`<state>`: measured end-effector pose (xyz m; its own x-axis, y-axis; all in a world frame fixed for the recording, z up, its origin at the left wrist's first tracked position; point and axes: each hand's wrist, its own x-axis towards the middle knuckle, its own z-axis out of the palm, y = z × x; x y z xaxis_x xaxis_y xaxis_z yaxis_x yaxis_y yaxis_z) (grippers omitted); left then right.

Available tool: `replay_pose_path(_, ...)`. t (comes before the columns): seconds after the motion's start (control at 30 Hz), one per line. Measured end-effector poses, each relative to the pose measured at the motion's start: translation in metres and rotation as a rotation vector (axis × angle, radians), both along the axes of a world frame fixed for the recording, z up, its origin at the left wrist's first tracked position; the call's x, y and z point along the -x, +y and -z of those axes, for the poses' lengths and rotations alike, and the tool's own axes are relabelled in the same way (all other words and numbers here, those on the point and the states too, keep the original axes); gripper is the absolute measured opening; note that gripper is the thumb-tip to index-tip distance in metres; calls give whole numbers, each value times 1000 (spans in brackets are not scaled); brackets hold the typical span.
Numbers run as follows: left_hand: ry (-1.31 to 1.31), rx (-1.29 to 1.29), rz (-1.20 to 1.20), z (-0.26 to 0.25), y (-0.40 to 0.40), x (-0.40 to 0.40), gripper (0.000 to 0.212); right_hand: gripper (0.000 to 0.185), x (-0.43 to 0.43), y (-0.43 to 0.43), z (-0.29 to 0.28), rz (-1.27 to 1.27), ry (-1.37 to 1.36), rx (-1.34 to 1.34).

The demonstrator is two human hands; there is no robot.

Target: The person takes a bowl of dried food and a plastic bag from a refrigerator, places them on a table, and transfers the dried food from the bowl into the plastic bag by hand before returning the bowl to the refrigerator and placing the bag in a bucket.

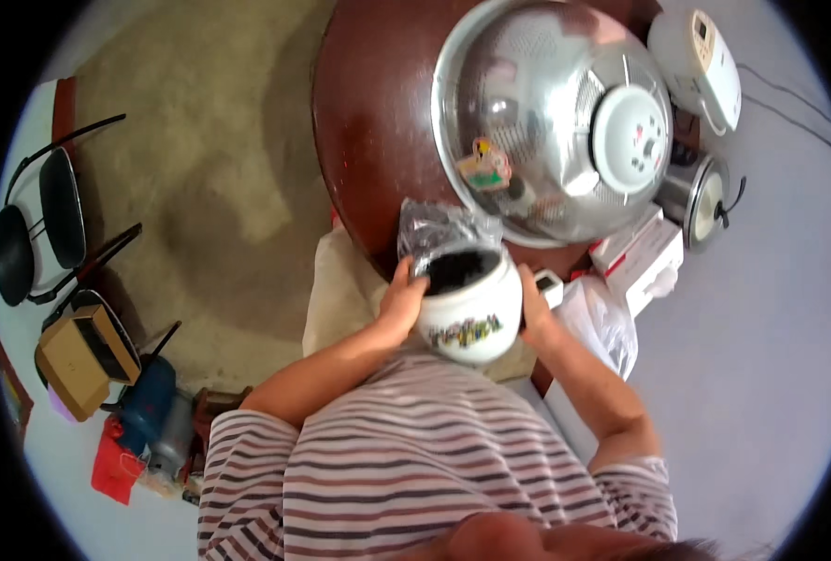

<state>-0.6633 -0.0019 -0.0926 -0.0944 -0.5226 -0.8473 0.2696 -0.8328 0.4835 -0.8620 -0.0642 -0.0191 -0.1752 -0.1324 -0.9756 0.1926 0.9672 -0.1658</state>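
Both my hands hold a white ceramic jar (pixel 475 326) with a small coloured picture on its side and a dark inside. My left hand (pixel 402 301) grips the rim and wall on one side, its thumb at the mouth. On the other side my right hand (pixel 536 305) presses against the wall, its fingers partly hidden. Crumpled clear plastic (pixel 433 224) lies just beyond the jar's mouth, on the edge of a round dark-red table (pixel 380 133). What the jar holds is dark and cannot be made out.
A large domed metal cover (pixel 548 119) takes up much of the table. Beyond it stand a white rice cooker (pixel 696 70) and a lidded metal pot (pixel 699 203). Nearer are a white box (pixel 640 259) and a plastic bag (pixel 601 322). Black chairs (pixel 61 207) stand far left, one bearing a cardboard box (pixel 78 365).
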Motion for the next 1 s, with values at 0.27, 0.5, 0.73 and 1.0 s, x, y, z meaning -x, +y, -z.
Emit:
replay_pose_path(0.27,-6,131,-7,-19,-5,-9,51,56,-16,-9,-37,-35,-5,135)
replay_pose_path(0.5,45,-132,65,-13,-12,-3,46,55,-12,-2,-20,0,-18,25)
replay_pose_path(0.73,-5,31,-11,-25,3,-2,50,63,-8,2,-39,-46,-19,85)
replay_pose_path(1.0,-177,119,163,-4,21,3,54,63,4,23,-20,11,-51,56)
